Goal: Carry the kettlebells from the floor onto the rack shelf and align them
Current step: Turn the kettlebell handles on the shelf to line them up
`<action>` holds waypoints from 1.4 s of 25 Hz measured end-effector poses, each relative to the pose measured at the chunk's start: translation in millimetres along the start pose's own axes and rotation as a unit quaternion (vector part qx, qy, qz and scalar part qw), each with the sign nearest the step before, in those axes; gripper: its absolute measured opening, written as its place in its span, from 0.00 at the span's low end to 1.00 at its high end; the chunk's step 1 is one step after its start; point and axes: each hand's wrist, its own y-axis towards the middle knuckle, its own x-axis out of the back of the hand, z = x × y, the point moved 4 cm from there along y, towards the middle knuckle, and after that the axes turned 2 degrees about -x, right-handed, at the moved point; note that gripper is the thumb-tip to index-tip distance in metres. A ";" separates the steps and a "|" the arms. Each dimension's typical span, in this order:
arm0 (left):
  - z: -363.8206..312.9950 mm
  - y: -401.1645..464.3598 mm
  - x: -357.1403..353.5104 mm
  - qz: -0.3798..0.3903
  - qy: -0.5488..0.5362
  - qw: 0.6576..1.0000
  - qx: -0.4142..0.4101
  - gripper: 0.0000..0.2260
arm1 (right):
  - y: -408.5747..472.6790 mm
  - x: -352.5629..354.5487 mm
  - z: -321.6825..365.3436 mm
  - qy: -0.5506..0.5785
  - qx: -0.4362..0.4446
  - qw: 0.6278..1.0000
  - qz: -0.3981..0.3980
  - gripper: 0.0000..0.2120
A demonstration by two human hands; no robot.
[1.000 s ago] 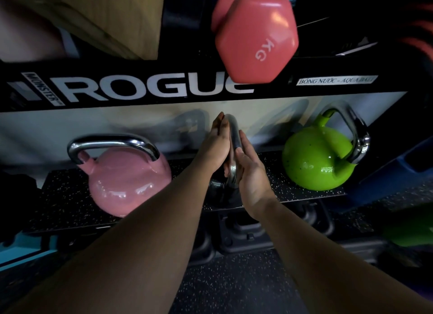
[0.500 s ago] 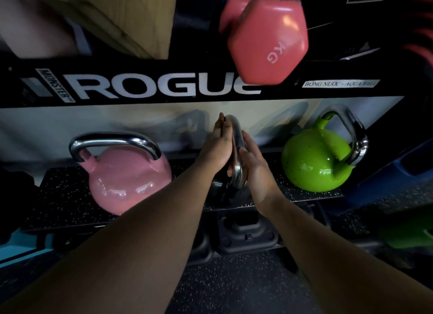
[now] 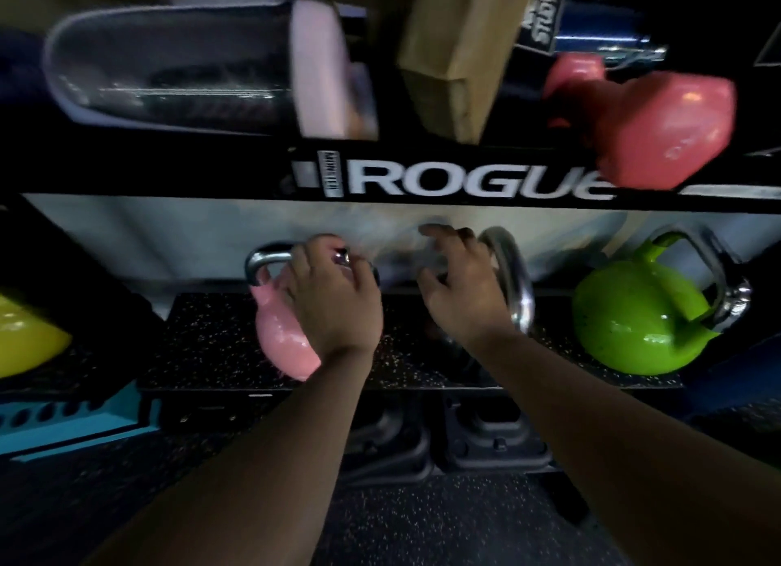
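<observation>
Head view: both hands at the rack shelf, squaring up the kettlebells.

Nearest, two bare forearms reach up from the bottom of the frame over the speckled floor. On the shelf (image 3: 203, 345), the left hand (image 3: 334, 307) has its fingers wrapped over the steel handle of the pink kettlebell (image 3: 283, 341), apparently to turn or nudge it into line. The right hand (image 3: 460, 295) hovers with fingers spread and loose, holding nothing, just beside the edge-on chrome handle of the dark kettlebell (image 3: 513, 278) whose body it mostly hides. Further right the green kettlebell (image 3: 634, 324) sits untouched with its handle angled. Behind runs the rack's ROGUE crossbar (image 3: 465, 180).
</observation>
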 end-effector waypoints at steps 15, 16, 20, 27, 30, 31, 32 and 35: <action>107.1 73.7 7.6 0.297 -0.217 0.906 0.208 0.26 | -3.8 -120.8 83.2 0.011 -0.151 0.988 -0.025 0.23; 108.4 81.2 5.8 0.312 -0.220 0.906 0.185 0.24 | -12.2 -126.8 85.9 0.032 -0.154 0.987 -0.015 0.20; 100.9 67.1 -0.4 0.314 -0.259 0.903 0.139 0.26 | -22.4 -127.0 80.3 0.254 -0.199 0.946 0.030 0.10; 105.9 88.7 -15.0 0.335 -0.266 0.891 0.151 0.25 | -31.0 -152.9 99.2 0.388 -0.224 0.893 0.026 0.18; 110.2 89.0 -17.1 0.353 -0.281 0.878 0.159 0.25 | -20.8 -153.4 102.8 0.385 -0.213 0.897 0.026 0.19; 110.7 87.1 -15.5 0.357 -0.278 0.879 0.152 0.25 | -19.0 -154.0 103.3 0.381 -0.212 0.900 0.028 0.19; 110.2 86.5 -14.7 0.357 -0.278 0.880 0.145 0.25 | -18.1 -156.0 103.8 0.384 -0.211 0.899 0.028 0.20; 107.2 86.6 -15.5 0.344 -0.284 0.883 0.144 0.23 | -19.7 -167.0 105.5 0.436 -0.225 0.871 0.007 0.21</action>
